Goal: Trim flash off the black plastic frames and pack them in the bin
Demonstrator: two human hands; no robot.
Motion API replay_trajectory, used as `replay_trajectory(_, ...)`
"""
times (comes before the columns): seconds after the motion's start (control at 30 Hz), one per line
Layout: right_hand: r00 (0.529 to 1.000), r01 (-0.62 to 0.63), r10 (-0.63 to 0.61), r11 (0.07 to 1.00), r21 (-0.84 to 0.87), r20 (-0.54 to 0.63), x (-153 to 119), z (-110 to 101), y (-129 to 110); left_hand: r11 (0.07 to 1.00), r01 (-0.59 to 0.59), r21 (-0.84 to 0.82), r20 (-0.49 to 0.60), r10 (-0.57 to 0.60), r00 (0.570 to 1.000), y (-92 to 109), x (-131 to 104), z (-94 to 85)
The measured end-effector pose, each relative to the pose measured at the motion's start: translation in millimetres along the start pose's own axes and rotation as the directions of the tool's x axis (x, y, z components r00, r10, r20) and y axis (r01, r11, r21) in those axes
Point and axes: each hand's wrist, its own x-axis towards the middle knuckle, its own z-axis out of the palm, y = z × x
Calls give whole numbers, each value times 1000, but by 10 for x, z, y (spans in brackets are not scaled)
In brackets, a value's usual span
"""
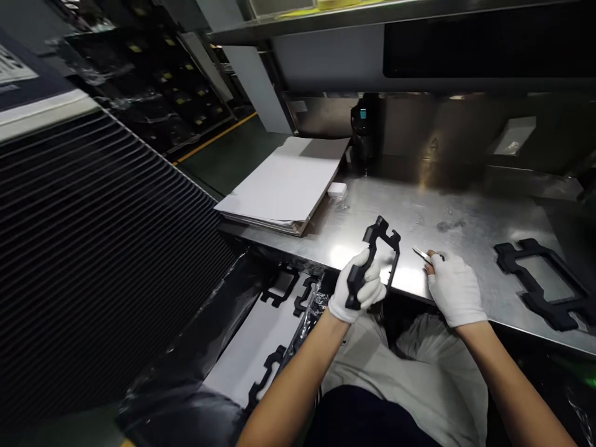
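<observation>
"While the left hand (370, 290) holds it up, what does the black frame (379, 230) look like?"

"Matt black, with an open middle, blocky notched ends and a slimmer bar down the far side. It is tilted, raised above the near edge of the shiny metal bench (400, 208). A similar piece (528, 288) lies flat on the bench, to the right."

"How are the hands gripping?"

"Both wear white gloves. The left has its fingers wrapped around the frame's thicker near side, closed against it. The right hand (456, 288) pinches a small, slim tool (421, 254), pale and blade-like, its tip pointing towards the frame but apart from it."

"How would the frame feel to handle?"

"Probably light and stiff, like moulded plastic; I am judging by looks. The smooth surface might slide a little under fabric gloves. The thin bar and small hooked tabs seem the likeliest parts to bend or snap."

"Where is it best held?"

"By the broad, thick side, where the left fingers are, leaving the thin bar and tabs unsqueezed. Any fine markings are too small to make out."
</observation>
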Motion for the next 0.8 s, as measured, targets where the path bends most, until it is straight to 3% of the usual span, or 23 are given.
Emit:
replay_trajectory(0.07, 1000, -3, 9, 946, 325, -15, -157, -11, -98, 986, -114, -122, -32, 111, 993, -102, -222, -12)
replay_trajectory(0.1, 999, -40, 15, 833, 552, 50, -264, -10, -176, 966, -173, -193, -60, 165, 985, -173, -325, -24)
replay_trajectory(0.17, 963, -215, -66, 401, 890, 263, -495, 20, -378, 916, -269, -298, -152, 233, 961, -336, -485, -59)
replay_trajectory(0.23, 902, -400, -195, -36, 916, 386, -691, 92, -600, 893, -316, -321, -249, 242, 938, -495, -571, -106)
replay_trajectory(0.27, 891, -441, -214, -189, 878, 401, -761, 142, -699, 889, -325, -322, -280, 238, 930, -561, -591, -131)
replay_trajectory(0.33, 895, -445, -207, -366, 817, 394, -839, 253, -839, 887, -332, -320, -304, 236, 923, -654, -601, -184)
replay_trajectory(0.43, 911, -412, -190, -419, 809, 366, -858, 391, -889, 900, -320, -295, -249, 250, 936, -705, -594, -277)
replay_trajectory(0.5, 903, -427, -194, -316, 847, 383, -843, 431, -862, 907, -319, -274, -212, 266, 940, -702, -594, -349)
replay_trajectory(0.6, 915, -393, -133, -76, 917, 381, -802, 412, -838, 894, -348, -282, -203, 299, 933, -687, -602, -433)
replay_trajectory(0.63, 923, -377, -105, -58, 924, 370, -783, 396, -847, 887, -356, -294, -203, 306, 930, -685, -605, -445)
replay_trajectory(0.7, 923, -385, -82, -152, 910, 376, -746, 371, -882, 871, -359, -334, -191, 310, 931, -686, -611, -437)
replay_trajectory(0.8, 893, -450, -160, -341, 826, 421, -711, 375, -943, 843, -356, -404, -189, 304, 934, -678, -631, -376)
